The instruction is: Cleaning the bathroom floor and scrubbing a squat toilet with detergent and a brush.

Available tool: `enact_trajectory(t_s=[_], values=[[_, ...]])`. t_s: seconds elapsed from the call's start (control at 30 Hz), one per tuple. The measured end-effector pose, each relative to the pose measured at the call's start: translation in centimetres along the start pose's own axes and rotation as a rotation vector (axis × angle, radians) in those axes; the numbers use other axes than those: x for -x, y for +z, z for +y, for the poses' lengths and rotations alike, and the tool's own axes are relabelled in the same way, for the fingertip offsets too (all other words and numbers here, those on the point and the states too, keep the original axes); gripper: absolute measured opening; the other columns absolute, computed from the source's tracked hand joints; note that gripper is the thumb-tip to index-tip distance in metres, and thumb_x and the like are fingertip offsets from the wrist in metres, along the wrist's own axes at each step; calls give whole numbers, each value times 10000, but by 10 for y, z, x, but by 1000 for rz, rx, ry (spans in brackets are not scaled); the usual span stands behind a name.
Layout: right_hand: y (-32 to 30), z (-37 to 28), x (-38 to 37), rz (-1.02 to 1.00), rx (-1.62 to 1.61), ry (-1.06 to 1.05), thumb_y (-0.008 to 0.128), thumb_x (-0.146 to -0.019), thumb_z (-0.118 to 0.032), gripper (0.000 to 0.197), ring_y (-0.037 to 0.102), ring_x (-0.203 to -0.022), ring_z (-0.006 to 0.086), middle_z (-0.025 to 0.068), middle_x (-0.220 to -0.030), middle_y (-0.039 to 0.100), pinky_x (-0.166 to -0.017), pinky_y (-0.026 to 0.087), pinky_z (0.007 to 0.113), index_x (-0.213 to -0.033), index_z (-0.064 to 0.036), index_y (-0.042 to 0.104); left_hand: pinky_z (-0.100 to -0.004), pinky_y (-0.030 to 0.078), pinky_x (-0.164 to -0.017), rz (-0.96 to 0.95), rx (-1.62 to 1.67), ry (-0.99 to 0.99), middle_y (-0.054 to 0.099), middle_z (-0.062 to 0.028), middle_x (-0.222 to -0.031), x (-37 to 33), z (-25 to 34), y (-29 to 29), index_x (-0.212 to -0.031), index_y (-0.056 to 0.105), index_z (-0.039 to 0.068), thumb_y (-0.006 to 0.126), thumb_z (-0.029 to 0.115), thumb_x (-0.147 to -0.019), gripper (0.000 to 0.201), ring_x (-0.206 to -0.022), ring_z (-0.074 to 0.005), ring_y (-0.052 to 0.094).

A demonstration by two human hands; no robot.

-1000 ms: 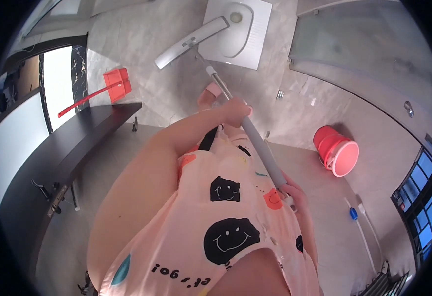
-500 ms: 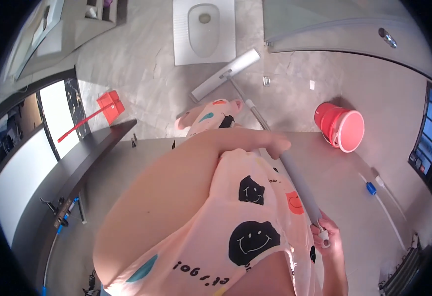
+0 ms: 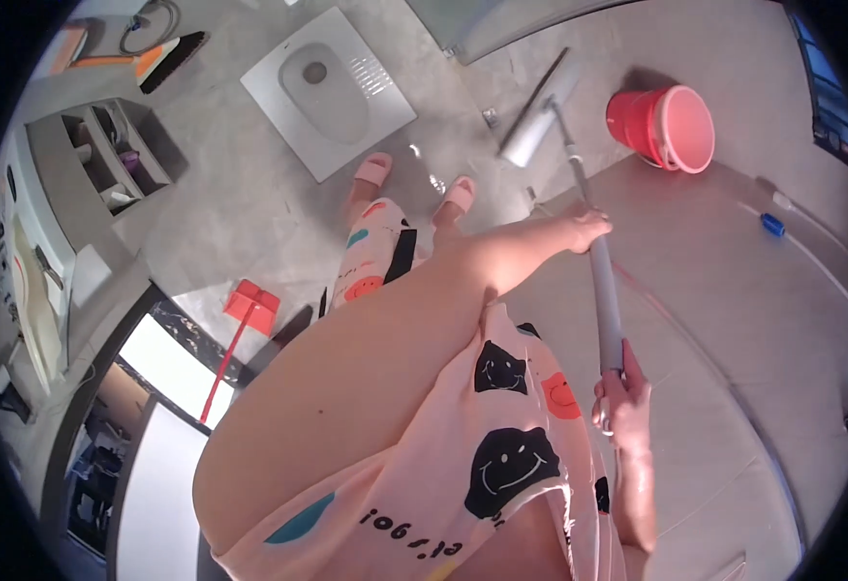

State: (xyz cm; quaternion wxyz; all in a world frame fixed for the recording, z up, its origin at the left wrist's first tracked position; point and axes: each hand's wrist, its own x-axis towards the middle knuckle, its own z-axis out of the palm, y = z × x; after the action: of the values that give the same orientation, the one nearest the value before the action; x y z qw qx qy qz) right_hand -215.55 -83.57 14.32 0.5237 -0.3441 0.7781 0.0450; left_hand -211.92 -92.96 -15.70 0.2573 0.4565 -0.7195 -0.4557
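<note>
Both of my hands are on the long grey handle of a floor squeegee (image 3: 606, 305). Partway down the handle, my left hand (image 3: 588, 228) is wrapped round it, its arm reaching across my body. My right hand (image 3: 625, 392) grips near the handle's top end, beside my right hip. The squeegee's wide white head (image 3: 540, 116) points away from me, beyond my feet, between the squat toilet (image 3: 385, 107) and a red bucket (image 3: 651, 126). It looks tilted, and I cannot tell whether its edge touches the floor.
My feet in pink slippers (image 3: 373, 168) stand near the toilet's corner. At the left lie a red long-handled dustpan (image 3: 252, 305) and a grey cabinet with open compartments (image 3: 94, 165). A broom (image 3: 167, 63) is at the far left. A glass panel (image 3: 501, 24) runs along the back.
My view has turned to the right. The squeegee head has swung right, away from the toilet's front edge and closer to the bucket. Both hands have kept their grip on the handle.
</note>
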Motion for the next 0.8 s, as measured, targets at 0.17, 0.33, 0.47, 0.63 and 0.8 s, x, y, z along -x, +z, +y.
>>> enact_trajectory(t_s=[0.17, 0.33, 0.47, 0.63, 0.8], values=[[32, 35, 32, 189, 149, -113, 426, -779, 3, 541, 366, -414, 57, -1, -590, 436, -380, 337, 212, -1305, 12, 301, -460, 358, -836, -263, -48, 51, 448, -72, -1059, 26, 30, -19, -945, 502, 101, 637, 133, -631, 343, -1117, -261, 389], [65, 79, 36, 345, 365, -128, 506, -741, -25, 501, 416, -487, 67, 84, -564, 481, -480, 381, 223, -1237, -26, 431, -547, 249, -958, -480, -194, 294, 464, -56, -1082, 65, 23, 1, -1003, 532, 161, 632, 78, -614, 411, -1126, -300, 377], [80, 122, 38, 408, 411, -182, 571, -690, -88, 522, 593, -567, 287, 192, -695, 589, -577, 481, 332, -1202, -63, 473, -573, 235, -951, -769, -265, 369, 540, -44, -991, 94, 13, 43, -932, 573, 164, 628, 102, -613, 329, -1084, -273, 431], [67, 127, 30, 517, 300, -42, 613, -657, -111, 420, 612, -703, 331, 201, -745, 603, -631, 491, 385, -1073, -60, 575, -542, 285, -908, -829, -410, 418, 553, -18, -930, 89, 8, 58, -863, 589, 174, 627, 132, -614, 255, -1061, -243, 449], [36, 136, -26, 562, 277, -61, 612, -689, -131, 413, 603, -617, 330, 183, -696, 597, -582, 485, 402, -1098, -102, 570, -566, 282, -924, -944, -428, 473, 570, -57, -989, 13, 2, 60, -903, 602, 132, 612, 112, -638, 266, -1079, -281, 462]])
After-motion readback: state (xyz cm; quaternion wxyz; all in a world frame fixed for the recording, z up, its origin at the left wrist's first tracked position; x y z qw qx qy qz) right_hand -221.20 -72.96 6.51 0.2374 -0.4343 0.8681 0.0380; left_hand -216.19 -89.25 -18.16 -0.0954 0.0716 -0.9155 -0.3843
